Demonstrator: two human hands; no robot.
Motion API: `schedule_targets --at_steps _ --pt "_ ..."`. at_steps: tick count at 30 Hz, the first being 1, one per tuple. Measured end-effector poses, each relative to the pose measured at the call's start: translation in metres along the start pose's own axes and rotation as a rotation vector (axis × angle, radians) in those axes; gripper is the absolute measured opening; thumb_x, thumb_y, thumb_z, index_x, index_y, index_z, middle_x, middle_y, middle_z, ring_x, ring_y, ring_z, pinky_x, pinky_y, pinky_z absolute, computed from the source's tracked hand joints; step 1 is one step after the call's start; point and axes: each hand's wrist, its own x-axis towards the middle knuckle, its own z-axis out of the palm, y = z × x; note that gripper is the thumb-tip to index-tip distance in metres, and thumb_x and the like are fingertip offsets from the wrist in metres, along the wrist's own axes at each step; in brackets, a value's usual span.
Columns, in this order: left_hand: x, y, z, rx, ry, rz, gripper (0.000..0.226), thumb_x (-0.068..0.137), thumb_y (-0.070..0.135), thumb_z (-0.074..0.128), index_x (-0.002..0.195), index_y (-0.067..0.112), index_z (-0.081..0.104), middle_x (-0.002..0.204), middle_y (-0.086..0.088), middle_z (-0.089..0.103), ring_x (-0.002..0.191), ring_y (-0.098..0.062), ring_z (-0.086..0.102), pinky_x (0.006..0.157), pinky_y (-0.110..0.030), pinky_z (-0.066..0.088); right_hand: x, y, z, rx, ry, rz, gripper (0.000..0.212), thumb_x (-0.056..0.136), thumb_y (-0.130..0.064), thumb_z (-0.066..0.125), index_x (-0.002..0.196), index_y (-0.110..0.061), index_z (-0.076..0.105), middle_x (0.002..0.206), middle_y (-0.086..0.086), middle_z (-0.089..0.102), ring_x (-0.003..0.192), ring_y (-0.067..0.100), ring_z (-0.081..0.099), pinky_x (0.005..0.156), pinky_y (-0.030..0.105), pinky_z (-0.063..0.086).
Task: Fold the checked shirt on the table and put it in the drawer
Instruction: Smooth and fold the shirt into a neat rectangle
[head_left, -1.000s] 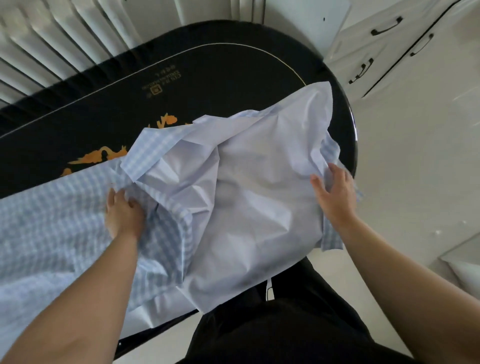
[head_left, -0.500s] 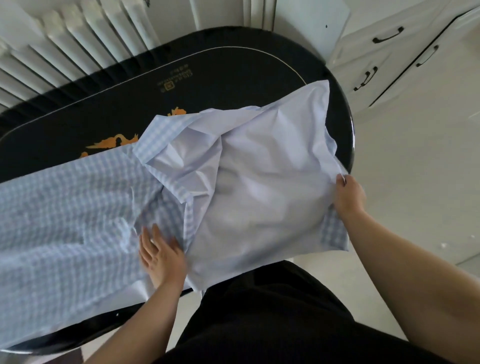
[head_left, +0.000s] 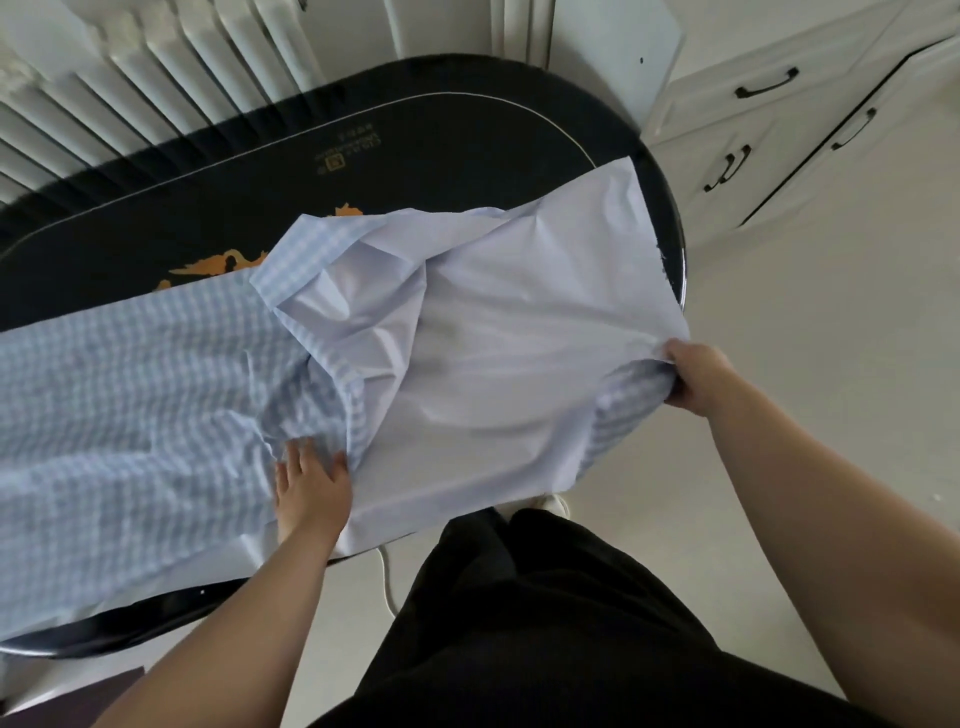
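While the shirt (head_left: 171, 395) is lying long from left to right across the table (head_left: 467, 150), the right hand (head_left: 698, 376) is pinching its right end, right by that edge. The left hand (head_left: 311, 491) is pressing flat, fingers straight, on the near middle.

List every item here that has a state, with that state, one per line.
Blue-and-white checked cotton shirt: unfolded, crumpled, spread on the table, pale inside showing.
Left hand: open, fingers flat on the shirt.
Right hand: grip closed on the shirt's edge.
Black oval table: partly covered by the shirt.
White cabinet drawers: closed.
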Motion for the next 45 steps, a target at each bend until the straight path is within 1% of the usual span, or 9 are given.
schedule_targets --at_steps 4,7,11,13,17,28,35,41,45 --pt "-0.034 0.056 0.006 -0.148 0.279 0.355 0.064 0.096 0.039 0.044 0.148 0.008 0.023 0.156 -0.016 0.019 0.142 -0.035 0.019 0.115 -0.05 0.018 -0.03 -0.04 0.022 0.085 -0.22 -0.079 0.027 0.093 -0.003 0.042 0.117 -0.004 0.055 0.086 0.01 0.064 0.067 0.024 0.066 0.048 0.031 0.057" --pt "-0.072 0.116 0.025 -0.112 0.04 0.726 0.099 0.08 0.076 0.033 0.15 0.009 0.014 0.157 -0.009 0.017 0.145 -0.024 0.012 0.119 -0.042 0.009 -0.057 -0.065 0.052 0.38 -0.498 -0.107 0.031 0.098 -0.007 0.04 0.125 -0.001 0.053 0.102 0.014 0.07 0.084 0.023 0.073 0.07 0.034 0.06" --pt "-0.082 0.177 0.024 -0.318 0.049 0.428 0.066 0.08 0.058 0.059 0.13 0.017 0.048 0.132 -0.002 0.053 0.122 -0.021 0.048 0.104 -0.041 0.038 -0.075 -0.081 0.071 0.347 -0.774 -0.2 0.04 0.101 -0.04 0.038 0.131 -0.015 0.045 0.134 0.001 0.058 0.12 0.02 0.059 0.098 0.042 0.051" --pt "-0.061 0.184 0.012 -0.497 0.118 0.249 0.014 0.087 0.037 0.06 0.085 0.024 0.056 0.085 0.003 0.061 0.08 -0.02 0.058 0.077 -0.037 0.047 -0.066 -0.076 0.066 0.013 -0.598 -0.387 0.038 0.097 -0.045 0.046 0.126 -0.02 0.05 0.118 -0.007 0.06 0.107 0.014 0.064 0.086 0.033 0.054" --pt "-0.013 0.181 -0.022 -0.698 0.153 0.112 0.031 0.088 0.029 0.055 0.063 0.017 0.041 0.058 0.004 0.041 0.056 -0.017 0.041 0.059 -0.035 0.038 -0.007 -0.028 0.027 -0.399 0.092 -0.547 0.018 0.091 -0.017 0.048 0.1 -0.008 0.061 0.086 -0.001 0.052 0.079 0.017 0.047 0.063 0.027 0.038" --pt "0.02 0.182 -0.03 -0.527 -0.09 0.054 0.036 0.1 0.029 0.038 0.122 0.007 0.056 0.101 -0.002 0.054 0.095 -0.023 0.053 0.081 -0.027 0.036 0.02 0.036 -0.001 -0.828 0.165 -0.33 0.053 0.089 -0.047 0.053 0.136 -0.025 0.042 0.141 0.008 0.041 0.131 0.03 0.038 0.106 0.043 0.034" --pt "0.045 0.173 -0.047 -0.713 -0.14 0.022 0.025 0.097 0.033 0.046 0.108 0.015 0.06 0.104 -0.004 0.065 0.099 -0.022 0.062 0.092 -0.033 0.048 0.026 0.045 -0.006 -0.771 0.194 -0.338 0.053 0.086 -0.048 0.059 0.129 -0.019 0.045 0.14 0.008 0.04 0.131 0.029 0.036 0.106 0.042 0.032" --pt "0.05 0.171 -0.073 -0.766 -0.368 0.092 0.022 0.096 0.026 0.055 0.109 0.01 0.063 0.099 -0.002 0.068 0.097 -0.019 0.065 0.093 -0.034 0.049 0.024 0.044 -0.007 -0.765 0.215 -0.347 0.055 0.086 -0.048 0.058 0.13 -0.015 0.047 0.134 0.01 0.051 0.124 0.033 0.045 0.099 0.042 0.037" --pt "0.046 0.174 -0.071 -0.738 -0.317 0.148 0.02 0.095 0.028 0.057 0.103 0.012 0.066 0.097 -0.003 0.069 0.099 -0.022 0.065 0.094 -0.036 0.051 0.013 0.032 -0.008 -0.544 0.122 -0.439 0.025 0.089 -0.036 0.056 0.087 -0.012 0.052 0.082 0.006 0.056 0.073 0.025 0.052 0.058 0.031 0.037"
